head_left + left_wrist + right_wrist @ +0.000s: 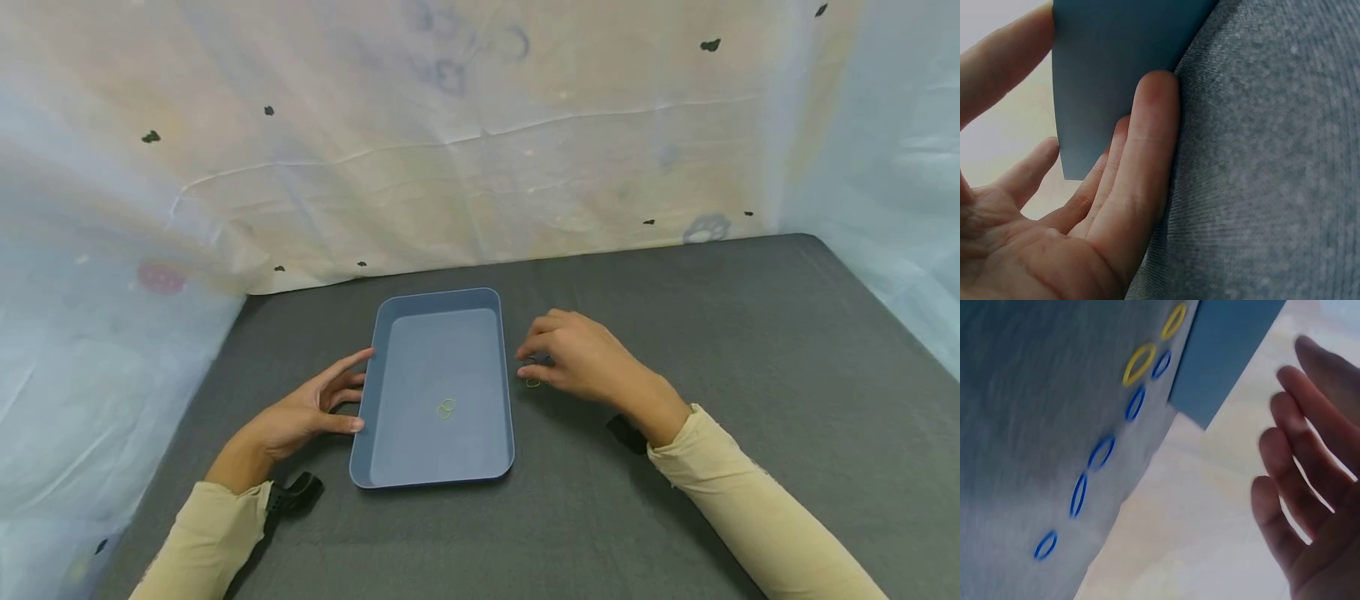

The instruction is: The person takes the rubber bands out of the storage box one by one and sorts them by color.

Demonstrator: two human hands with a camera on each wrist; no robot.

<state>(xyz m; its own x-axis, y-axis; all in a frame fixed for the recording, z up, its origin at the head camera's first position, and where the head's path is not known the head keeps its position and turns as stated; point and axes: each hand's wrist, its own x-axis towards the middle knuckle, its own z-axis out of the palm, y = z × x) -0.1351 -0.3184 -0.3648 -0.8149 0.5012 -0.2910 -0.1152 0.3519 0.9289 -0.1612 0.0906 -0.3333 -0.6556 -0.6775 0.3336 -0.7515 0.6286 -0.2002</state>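
A blue-grey rectangular tray (450,354) lies on the dark grey cloth. My left hand (303,412) rests against the tray's left side, its thumb and fingertips touching the wall with the fingers fairly straight. Inside the tray are two thin yellow rubber bands (446,408), close together. To the right of the tray hovers my right hand (581,354), fingers loosely bent and nothing visible between them. Under it, more bands lie on the cloth, partly hidden in the head view. The right wrist view shows yellow bands (1139,364) and several blue bands (1102,452) in a rough line beside the tray.
The grey cloth (720,358) covers the table and stretches far to the right. Pale patterned sheets (480,167) hang behind the table and along both sides. A black strap (296,496) is at the left wrist.
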